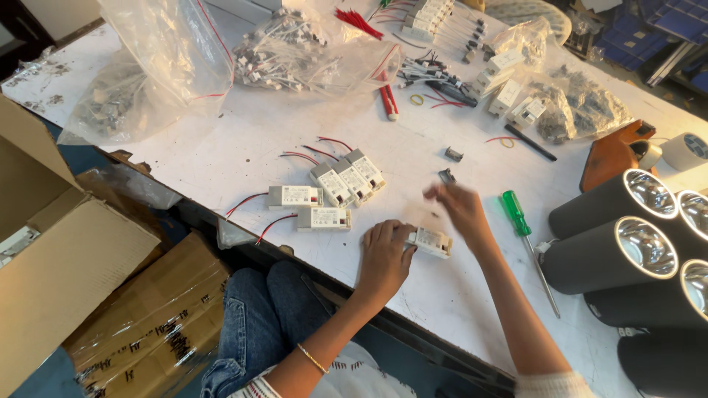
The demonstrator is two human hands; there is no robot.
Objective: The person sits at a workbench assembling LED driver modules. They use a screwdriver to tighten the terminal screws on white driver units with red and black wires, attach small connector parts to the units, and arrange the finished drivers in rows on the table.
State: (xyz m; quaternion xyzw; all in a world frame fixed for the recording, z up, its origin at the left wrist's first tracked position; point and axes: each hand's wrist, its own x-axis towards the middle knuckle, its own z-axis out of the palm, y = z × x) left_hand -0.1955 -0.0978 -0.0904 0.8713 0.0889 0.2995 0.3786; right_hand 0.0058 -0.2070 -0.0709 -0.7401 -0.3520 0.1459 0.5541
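Head view: left hand (pixel 383 258) grasps small white boxy plastic driver module (pixel 431 242) on white table (pixel 221 158), long axis running 10-to-4 o'clock. Right hand (pixel 461 210), motion-blurred at module's 1 o'clock, finger state unclear; green-handled screwdriver (pixel 516 214) beside it.

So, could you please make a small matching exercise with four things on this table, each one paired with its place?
Things:
1. screwdriver with green handle
2. small white box with wires
3. black round lamps
4. cardboard box

Places:
A. under the left hand, close to the right hand
B. at the right end of the table
C. below the table edge, on the left
D. flat on the table, between the right hand and the lamps

Pairs: 1-D, 2-A, 3-B, 4-C
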